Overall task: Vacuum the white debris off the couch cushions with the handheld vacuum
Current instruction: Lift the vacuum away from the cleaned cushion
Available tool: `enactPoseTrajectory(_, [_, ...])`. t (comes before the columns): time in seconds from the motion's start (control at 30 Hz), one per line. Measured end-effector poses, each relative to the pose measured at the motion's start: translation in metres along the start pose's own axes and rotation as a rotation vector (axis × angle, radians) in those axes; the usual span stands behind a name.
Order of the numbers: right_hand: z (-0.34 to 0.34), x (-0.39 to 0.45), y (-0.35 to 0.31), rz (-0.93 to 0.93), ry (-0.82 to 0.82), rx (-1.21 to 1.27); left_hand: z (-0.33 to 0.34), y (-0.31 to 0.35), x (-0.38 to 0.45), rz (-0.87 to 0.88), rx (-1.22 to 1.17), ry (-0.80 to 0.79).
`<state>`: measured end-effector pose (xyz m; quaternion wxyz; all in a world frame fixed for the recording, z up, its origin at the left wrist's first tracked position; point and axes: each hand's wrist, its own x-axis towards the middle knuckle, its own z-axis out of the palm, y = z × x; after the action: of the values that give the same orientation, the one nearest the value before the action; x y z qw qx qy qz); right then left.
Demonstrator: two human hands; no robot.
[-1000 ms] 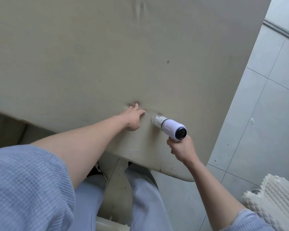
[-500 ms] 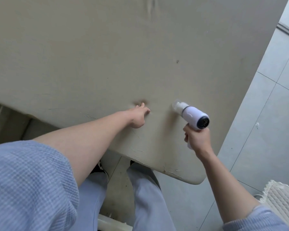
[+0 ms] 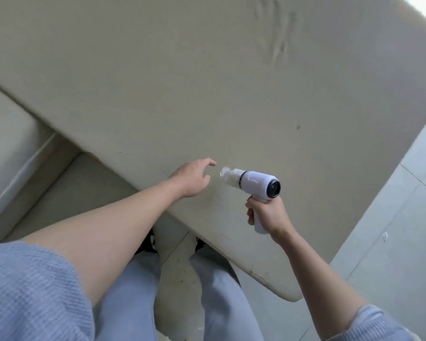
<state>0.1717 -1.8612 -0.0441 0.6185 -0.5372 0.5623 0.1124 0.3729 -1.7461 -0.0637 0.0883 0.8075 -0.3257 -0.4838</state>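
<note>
The right hand (image 3: pixel 268 215) grips the handle of the white handheld vacuum (image 3: pixel 253 184), fingers wrapped round it. The clear nozzle points left, over the beige couch cushion (image 3: pixel 207 94) near its front edge; contact with the fabric cannot be confirmed. The left hand (image 3: pixel 191 178) is held over the cushion just beside the nozzle, fingers relaxed, grasping nothing. A small dark speck (image 3: pixel 298 127) marks the cushion further back.

Bare cushion (image 3: pixel 207 82) beyond left hand (image 3: pixel 191 177), vacuum (image 3: pixel 253 184) just beside
</note>
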Motion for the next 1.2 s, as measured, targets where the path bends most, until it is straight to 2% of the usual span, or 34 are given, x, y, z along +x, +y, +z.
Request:
enactPoseTrajectory(0.2, [0.087, -0.015, -0.082, -0.073, -0.294, -0.162, -0.092, -0.07, -0.06, -0.054, -0.215, 0.187])
enactPoseTrajectory(0.37, [0.207, -0.055, -0.129, -0.159, -0.554, -0.272, -0.151, -0.156, -0.15, -0.167, -0.44, 0.391])
enactPoseTrajectory(0.53, [0.315, -0.104, -0.127, -0.165, -0.718, -0.3, -0.159, -0.22, -0.24, -0.24, -0.512, 0.323])
enactPoseTrajectory(0.63, [0.374, -0.136, -0.106, -0.109, -0.818, -0.344, -0.143, -0.263, -0.3, -0.286, -0.574, 0.315])
enactPoseTrajectory(0.77, [0.427, -0.177, -0.07, -0.03, -0.935, -0.392, -0.102, -0.311, -0.368, -0.321, -0.42, 0.271])
enactPoseTrajectory(0.87, [0.46, -0.208, -0.035, 0.023, -0.964, -0.404, -0.068, -0.34, -0.412, -0.352, -0.34, 0.307])
enactPoseTrajectory(0.97, [0.491, -0.24, 0.01, -0.029, -0.961, -0.47, -0.032, -0.371, -0.455, -0.376, -0.273, 0.329])
enactPoseTrajectory(1.1, [0.512, -0.266, 0.072, -0.118, -0.944, -0.66, 0.029, -0.407, -0.502, -0.444, -0.238, 0.26])
enactPoseTrajectory(1.2, [0.521, -0.286, 0.118, -0.045, -1.013, -0.72, 0.081, -0.431, -0.535, -0.467, -0.255, 0.207])
